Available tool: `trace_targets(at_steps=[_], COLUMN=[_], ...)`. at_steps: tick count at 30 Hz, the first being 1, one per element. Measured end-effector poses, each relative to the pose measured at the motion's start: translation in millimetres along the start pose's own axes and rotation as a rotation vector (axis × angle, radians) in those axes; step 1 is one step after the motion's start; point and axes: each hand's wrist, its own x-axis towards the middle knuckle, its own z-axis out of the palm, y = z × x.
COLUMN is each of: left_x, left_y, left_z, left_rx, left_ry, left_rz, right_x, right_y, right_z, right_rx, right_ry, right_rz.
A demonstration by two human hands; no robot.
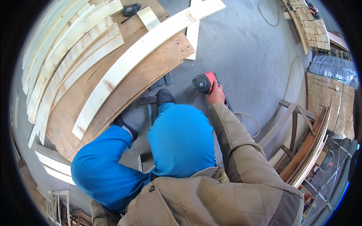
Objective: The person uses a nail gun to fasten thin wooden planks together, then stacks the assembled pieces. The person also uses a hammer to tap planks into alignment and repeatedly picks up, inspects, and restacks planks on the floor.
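My right hand (216, 94) is closed round the handle of a red and black nail gun (203, 83), low over the grey floor to the right of my knee. An air hose (252, 116) curves away behind my wrist. My left hand is out of sight; only part of that sleeve (103, 214) shows at the lower edge. In front of me a long pale wooden board (141, 49) lies slantwise on a brown plywood sheet (158, 62). Beside my shoes a hammer (148, 101) rests on the floor, near several dark nail strips (163, 80).
Several curved pale boards (56, 60) are stacked at the left. A small black tool (131, 9) sits on the plywood's far part, by a short wood piece (148, 18). Wrapped cardboard (328, 98) and leaning wooden boards (307, 147) stand at the right.
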Motion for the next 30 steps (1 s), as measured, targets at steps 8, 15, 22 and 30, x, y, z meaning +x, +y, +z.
trace_targets(at_steps=[8, 15, 22, 30], left_x=[-9, -18, -6, 32], left_y=[29, 62, 90, 110], left_z=[-18, -26, -38, -46], left_rx=[0.039, 0.028, -0.008, 0.062], left_ry=[0.025, 0.040, 0.049, -0.056], left_rz=[0.046, 0.092, 0.160, 0.059], right_x=[-20, -29, -32, -36], right_y=[-1, 3, 16, 14], right_z=[44, 82, 104, 103], right_rx=[0.176, 0.236, 0.242, 0.231], right_ry=[0.027, -0.042, -0.044, 0.012], right_rz=[0.023, 0.002, 0.025, -0.009])
